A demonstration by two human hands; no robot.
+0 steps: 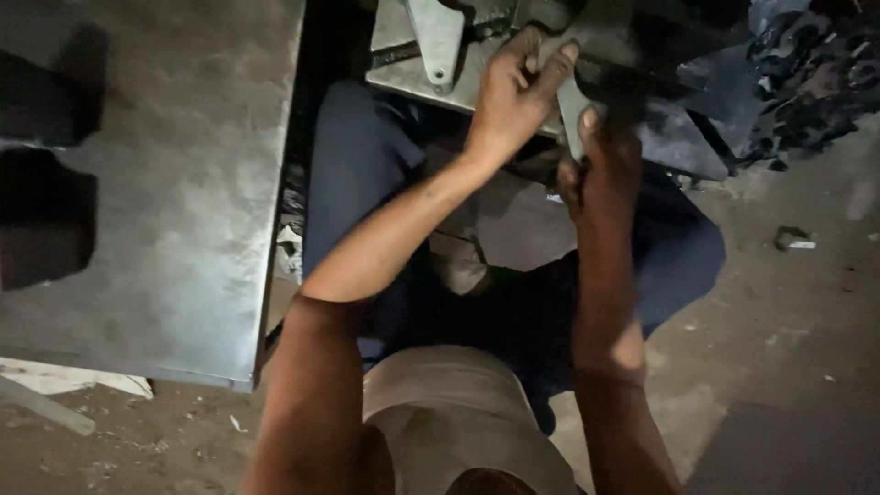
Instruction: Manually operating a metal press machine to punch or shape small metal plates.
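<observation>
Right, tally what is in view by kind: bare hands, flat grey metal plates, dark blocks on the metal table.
Bare hands: 2, the left hand and the right hand
Flat grey metal plates: 2, one light bracket plate, one base plate
Dark blocks on the grey metal table: 2
Total: 6

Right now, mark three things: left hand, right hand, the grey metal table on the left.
left hand [515, 92], head view, on the back of the hand.
right hand [605, 170], head view, on the back of the hand.
grey metal table [192, 183], head view, on a bare part of its top.
</observation>
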